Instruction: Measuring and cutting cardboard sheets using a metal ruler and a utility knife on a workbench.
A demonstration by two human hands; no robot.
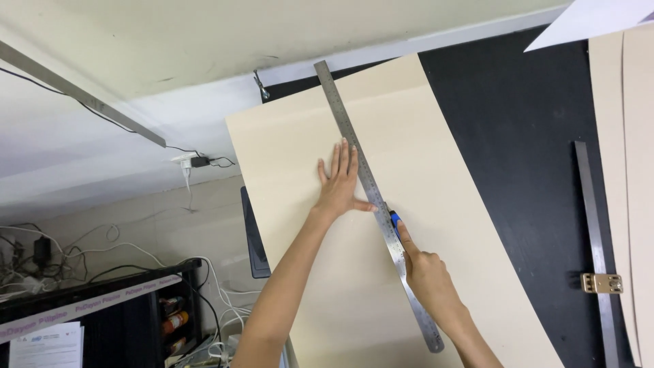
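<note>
A large beige sheet point(300, 136) lies on a black work surface point(518, 136). A long steel ruler point(344, 119) runs diagonally across the sheet from the far edge toward me. My left hand point(338, 182) lies flat on the sheet with fingers spread, its thumb pressing against the ruler's left edge. My right hand point(426, 272) grips a blue utility knife point(394, 221), index finger laid along its top, the tip set against the ruler's right edge.
A second metal straightedge point(590, 204) with a brass bracket point(602, 283) lies on the black surface at right, beside more beige strips point(627, 170). A white sheet point(593, 17) overhangs the top right. Left, beyond the table edge, stand a shelf, cables and a wall socket point(187, 162).
</note>
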